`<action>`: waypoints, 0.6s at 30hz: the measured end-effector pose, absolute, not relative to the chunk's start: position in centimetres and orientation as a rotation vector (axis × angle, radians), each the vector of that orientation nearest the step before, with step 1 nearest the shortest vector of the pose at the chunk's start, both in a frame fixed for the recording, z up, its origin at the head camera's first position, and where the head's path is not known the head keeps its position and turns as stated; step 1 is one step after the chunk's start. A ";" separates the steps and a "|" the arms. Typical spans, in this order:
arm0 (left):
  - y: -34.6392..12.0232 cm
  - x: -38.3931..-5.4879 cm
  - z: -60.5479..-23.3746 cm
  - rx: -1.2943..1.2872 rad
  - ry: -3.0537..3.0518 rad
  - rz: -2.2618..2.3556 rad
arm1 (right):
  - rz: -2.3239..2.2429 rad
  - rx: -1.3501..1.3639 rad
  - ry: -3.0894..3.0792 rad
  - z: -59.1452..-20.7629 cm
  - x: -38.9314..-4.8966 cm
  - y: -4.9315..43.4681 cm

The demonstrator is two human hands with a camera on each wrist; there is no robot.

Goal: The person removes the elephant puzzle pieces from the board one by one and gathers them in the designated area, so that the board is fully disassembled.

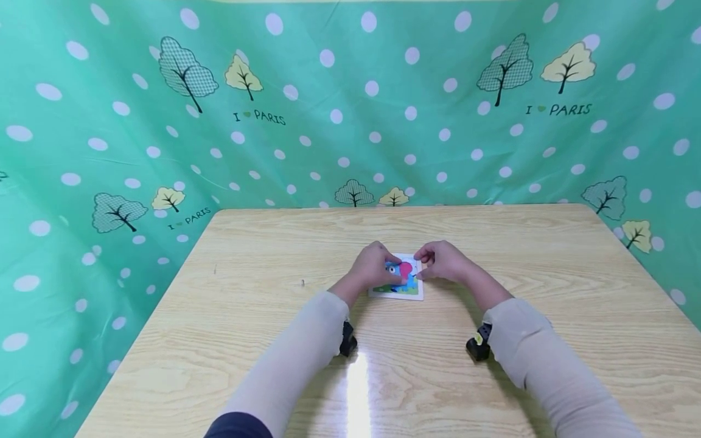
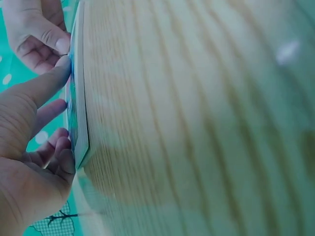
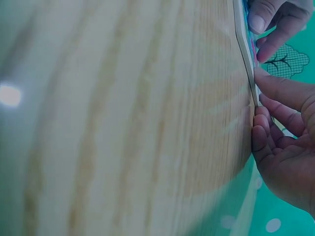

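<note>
A small flat picture board (image 1: 398,296) with a white border lies on the table. Its picture shows a blue animal and a round pink patch. My left hand (image 1: 373,266) reaches over it from the left, thumb and forefinger apart and touching the picture; its other fingers bend by the edge in the left wrist view. At the board's right edge is my right hand (image 1: 446,261), its thumb and forefinger tips spaced apart along that side. In the right wrist view its remaining fingers curl beside the edge; whether they pinch anything is unclear. Both hands cover parts of the picture.
The board lies near the middle of a light wood-grain table (image 1: 263,267). A tiny dark speck (image 1: 303,283) is on the tabletop to the left. Behind and beside the table hangs a green dotted cloth (image 1: 306,121) printed with trees.
</note>
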State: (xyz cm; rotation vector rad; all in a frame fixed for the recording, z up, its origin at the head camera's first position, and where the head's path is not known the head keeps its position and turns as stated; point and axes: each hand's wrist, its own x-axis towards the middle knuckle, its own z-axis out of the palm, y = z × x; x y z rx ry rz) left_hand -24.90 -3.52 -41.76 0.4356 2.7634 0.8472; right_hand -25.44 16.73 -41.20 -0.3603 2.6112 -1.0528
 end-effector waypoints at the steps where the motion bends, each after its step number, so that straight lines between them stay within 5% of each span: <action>1: -3.6 -24.9 -41.7 0.434 2.755 0.857 | -1.051 -0.367 2.611 -41.2 -25.4 16.7; 18: -4.8 -25.2 -41.9 0.664 2.790 0.741 | -1.057 -0.357 2.608 -41.3 -25.7 16.6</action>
